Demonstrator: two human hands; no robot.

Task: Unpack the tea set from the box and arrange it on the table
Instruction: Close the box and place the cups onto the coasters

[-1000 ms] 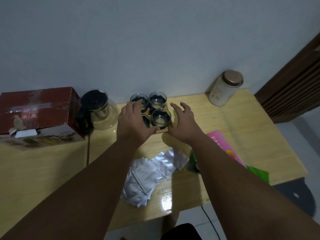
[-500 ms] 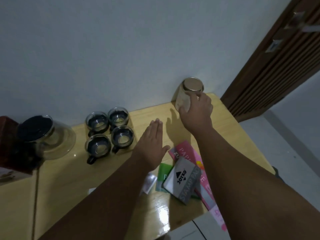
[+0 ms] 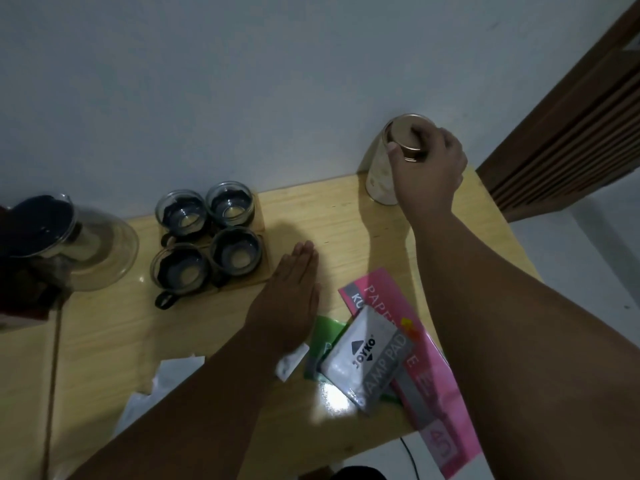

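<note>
Change since half a second ago: the right hand [image 3: 429, 168] has shifted from the side of the pale tin [image 3: 379, 178] up to its metal lid [image 3: 407, 133]; the fingers now curl over the lid's rim from above, thumb on the left edge; the tin stands upright at the far right corner of the table [image 3: 346, 216], close to the wall. The left hand [image 3: 287, 296] remains flat, palm down, fingers straight and pressed together, holding nothing; whether it touches the tabletop cannot be told. The four glass cups [image 3: 232, 251] keep their two-by-two group at the far side, just left of the left hand's fingertips; the glass teapot [image 3: 86, 247] with its dark lid stands left of them, unchanged; a corner of the dark red box [image 3: 24, 303] shows at the left edge, touching or overlapping the teapot in this view.

Surroundings: a pink paper pack [image 3: 433, 393] lies near right, partly off the table edge; a grey stamp pad box [image 3: 367, 358] rests on it; a green packet [image 3: 325, 332] lies beneath both; silver sachets [image 3: 169, 372] lie near left, partly hidden by the left forearm; the right forearm covers the table's right side; a slatted wooden door [image 3: 571, 116] stands far right.
</note>
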